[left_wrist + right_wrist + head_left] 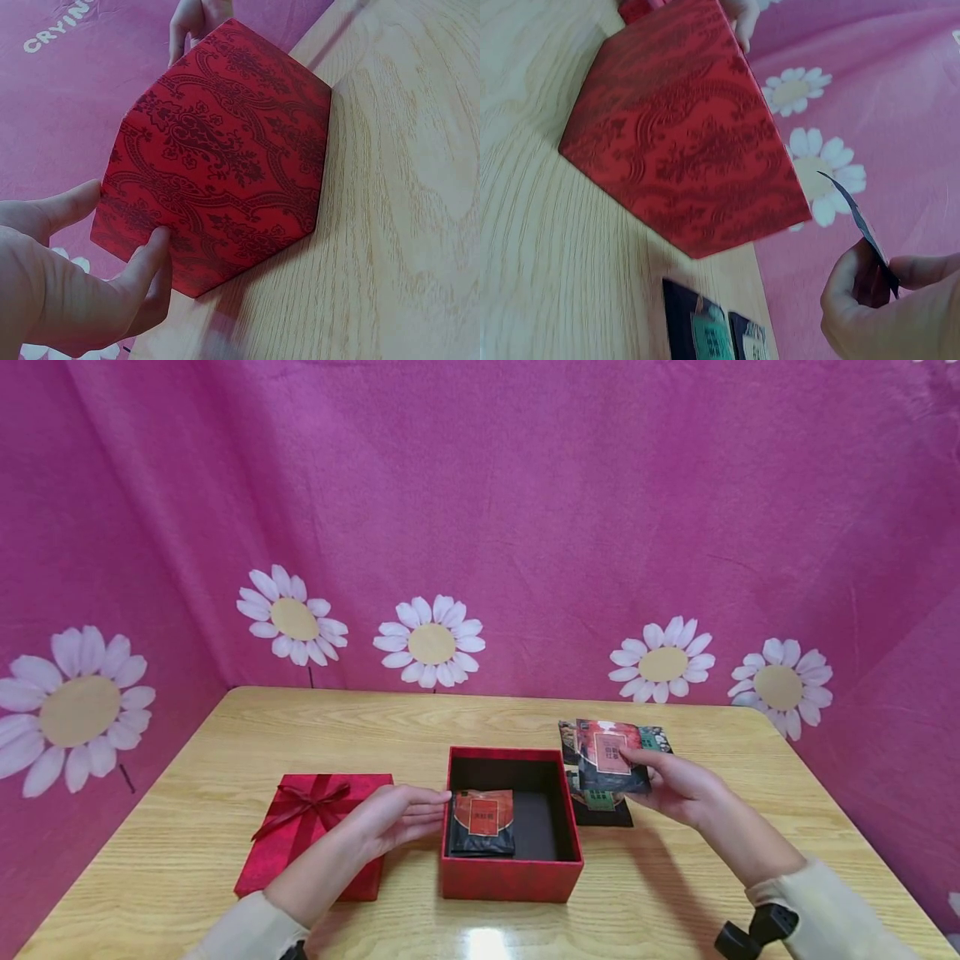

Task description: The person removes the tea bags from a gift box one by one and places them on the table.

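A red patterned gift box (512,878) stands without its lid on the table, dark inside. In its left half lies a red-and-black sachet (482,835). My left hand (408,817) rests its fingertips against the box's left wall, thumb at the rim; the left wrist view shows nearly straight fingers touching that wall (217,157). Right of the box, my right hand (678,785) pinches another red-and-black sachet (600,747) between thumb and fingers, raised above the table. The right wrist view shows this held sachet (859,217) edge-on. Several dark sachets with green labels (600,806) lie beneath it, partly hidden.
A red lid (360,872) with a ribbon bow lies left of the box, partly behind my left forearm. The wooden table (360,727) ends at a pink curtain (525,527) with daisies. The box's right wall (697,150) stands beside the green-labelled sachets.
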The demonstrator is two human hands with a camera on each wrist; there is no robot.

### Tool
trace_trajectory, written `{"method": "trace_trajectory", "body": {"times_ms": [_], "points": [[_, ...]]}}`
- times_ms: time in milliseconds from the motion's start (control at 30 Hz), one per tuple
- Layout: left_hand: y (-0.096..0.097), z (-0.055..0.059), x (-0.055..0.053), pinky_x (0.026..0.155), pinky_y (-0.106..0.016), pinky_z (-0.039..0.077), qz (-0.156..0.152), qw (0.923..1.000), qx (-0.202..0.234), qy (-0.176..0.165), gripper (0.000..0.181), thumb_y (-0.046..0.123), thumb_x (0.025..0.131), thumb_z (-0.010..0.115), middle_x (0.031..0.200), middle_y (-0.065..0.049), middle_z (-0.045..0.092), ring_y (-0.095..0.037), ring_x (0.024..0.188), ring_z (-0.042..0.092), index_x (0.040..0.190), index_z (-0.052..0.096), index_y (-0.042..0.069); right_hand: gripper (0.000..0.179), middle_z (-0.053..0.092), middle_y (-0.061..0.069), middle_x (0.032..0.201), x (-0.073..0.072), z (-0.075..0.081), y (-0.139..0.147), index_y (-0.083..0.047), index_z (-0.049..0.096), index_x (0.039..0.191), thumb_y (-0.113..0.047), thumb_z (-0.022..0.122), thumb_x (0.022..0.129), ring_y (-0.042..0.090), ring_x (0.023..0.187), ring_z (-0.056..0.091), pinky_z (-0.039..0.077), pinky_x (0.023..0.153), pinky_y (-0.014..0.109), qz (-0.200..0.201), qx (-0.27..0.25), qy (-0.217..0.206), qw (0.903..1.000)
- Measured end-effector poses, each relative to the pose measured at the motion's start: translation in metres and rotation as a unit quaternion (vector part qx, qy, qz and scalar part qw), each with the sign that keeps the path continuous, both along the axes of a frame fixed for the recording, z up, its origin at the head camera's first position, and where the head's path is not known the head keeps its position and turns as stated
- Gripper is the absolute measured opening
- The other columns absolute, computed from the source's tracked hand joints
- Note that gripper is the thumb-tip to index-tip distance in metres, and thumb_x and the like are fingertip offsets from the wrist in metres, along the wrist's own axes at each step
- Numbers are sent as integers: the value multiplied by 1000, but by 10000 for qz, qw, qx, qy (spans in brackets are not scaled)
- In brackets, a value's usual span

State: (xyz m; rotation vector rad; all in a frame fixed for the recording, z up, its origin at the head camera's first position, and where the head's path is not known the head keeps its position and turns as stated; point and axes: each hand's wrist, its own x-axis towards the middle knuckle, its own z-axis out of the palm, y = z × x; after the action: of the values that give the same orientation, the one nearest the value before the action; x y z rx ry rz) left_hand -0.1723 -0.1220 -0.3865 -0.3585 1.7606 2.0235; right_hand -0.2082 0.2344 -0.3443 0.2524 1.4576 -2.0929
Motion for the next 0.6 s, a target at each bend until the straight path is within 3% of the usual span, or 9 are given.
{"method": "trace_trajectory", "body": {"times_ms": [300, 533, 600], "points": [[-1, 0, 1, 101, -43, 49, 24, 10000, -8, -25, 38, 14, 89, 63, 123, -24, 65, -23, 99, 70, 121, 62, -7, 9, 72, 2, 85, 2, -8, 26, -11, 63, 86, -13, 59, 94, 9, 81, 69, 60, 77, 25, -217, -130, -172, 9995], [-2, 0, 0, 99, -41, 51, 52, 10000, 28, -29, 39, 13, 89, 63, 123, -24, 64, -27, 105, 69, 122, 61, -9, 11, 69, -4, 85, -2, -22, 46, -18, 64, 86, -13, 59, 95, 5, 79, 67, 59, 75, 21, -19, 674, 454, 9967], [-2, 0, 0, 99, -41, 51, 52, 9999, 20, -89, 40, 15, 90, 63, 125, -24, 64, -27, 107, 68, 123, 61, -7, 5, 69, -6, 84, -3, -26, 52, -14, 63, 94, -14, 58, 95, 3, 78, 66, 59, 74, 20, -27, 971, 570, 9936]]}}
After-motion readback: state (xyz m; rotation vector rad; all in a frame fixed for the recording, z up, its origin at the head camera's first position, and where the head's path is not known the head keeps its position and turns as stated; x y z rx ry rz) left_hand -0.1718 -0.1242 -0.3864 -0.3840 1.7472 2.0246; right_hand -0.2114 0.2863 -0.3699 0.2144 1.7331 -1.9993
